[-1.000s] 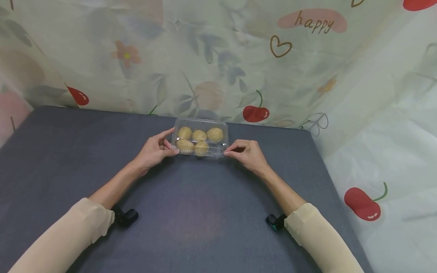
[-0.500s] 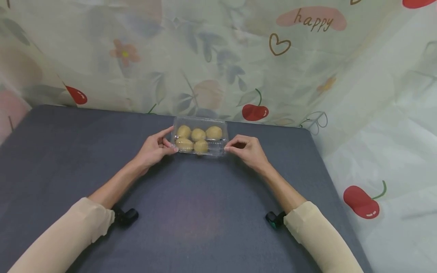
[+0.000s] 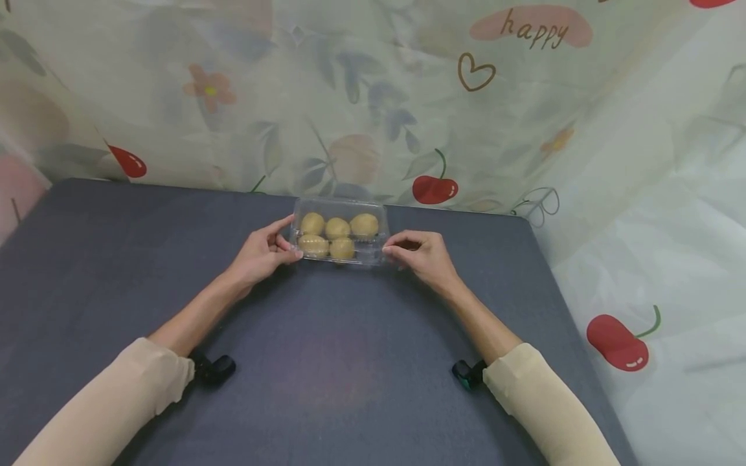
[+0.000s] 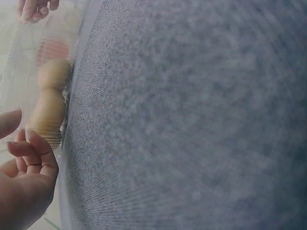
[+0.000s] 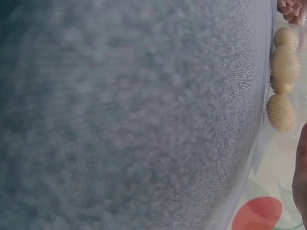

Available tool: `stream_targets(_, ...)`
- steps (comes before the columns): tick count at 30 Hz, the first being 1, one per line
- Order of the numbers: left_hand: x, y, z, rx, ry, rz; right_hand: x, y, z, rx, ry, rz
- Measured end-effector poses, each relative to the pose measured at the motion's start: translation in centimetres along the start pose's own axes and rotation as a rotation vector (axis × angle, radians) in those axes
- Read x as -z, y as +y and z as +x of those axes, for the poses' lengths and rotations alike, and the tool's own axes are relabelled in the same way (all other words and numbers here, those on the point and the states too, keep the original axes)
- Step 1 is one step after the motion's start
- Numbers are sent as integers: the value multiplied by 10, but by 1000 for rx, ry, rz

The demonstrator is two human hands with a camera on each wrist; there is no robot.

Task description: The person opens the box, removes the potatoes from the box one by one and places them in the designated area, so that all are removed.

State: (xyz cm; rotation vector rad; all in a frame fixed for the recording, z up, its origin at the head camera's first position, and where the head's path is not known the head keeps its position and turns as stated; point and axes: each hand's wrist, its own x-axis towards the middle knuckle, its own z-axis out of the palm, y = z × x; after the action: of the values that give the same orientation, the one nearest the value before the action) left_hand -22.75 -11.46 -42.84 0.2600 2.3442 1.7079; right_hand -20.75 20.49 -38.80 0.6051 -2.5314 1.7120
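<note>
A clear plastic box [image 3: 369, 250] stands near the table's far edge in the head view. Inside it lie several pale brown, potato-like round things [image 3: 337, 228], in two rows, with a gap at the front right. My left hand [image 3: 259, 255] holds the box's left end, thumb at the front corner and index finger along the side. At the front right corner, my right hand [image 3: 424, 255] pinches the rim between thumb and index finger. In the left wrist view the left hand's fingers [image 4: 41, 155] lie against the box's ribbed end. Only part of the right hand [image 5: 301, 172] shows in the right wrist view.
A dark grey cloth covers the table [image 3: 338, 362]. Behind it hangs a printed curtain [image 3: 350, 97] with cherries and leaves, right at the table's far edge. Black wrist cameras [image 3: 214, 371] sit at both sleeve cuffs.
The right hand's fingertips have shifted slightly up along the box's corner. The head view has tilted a little; the left hand keeps its hold and the box stays in place.
</note>
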Motion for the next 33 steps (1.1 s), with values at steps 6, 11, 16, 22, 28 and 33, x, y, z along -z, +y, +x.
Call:
stream_targets(6, 1, -1, 0, 1, -2, -6, 2, -2, 3, 13, 2, -1)
stream_targets(11, 0, -2, 2, 2, 6, -10, 4, -4, 7, 45, 1, -11)
stream_targets(16, 1, -2, 3, 11, 16, -7, 5, -4, 8, 54, 0, -17)
stream_targets(22, 1, -1, 3, 20, 24, 3, 5, -5, 10, 64, 2, -16)
stream_targets(28, 2, -1, 2, 29, 14, -2, 13, -9, 16, 86, 52, 44)
stream_targets(33, 1, -2, 2, 44, -15, -16, 19, -13, 21, 82, 55, 64)
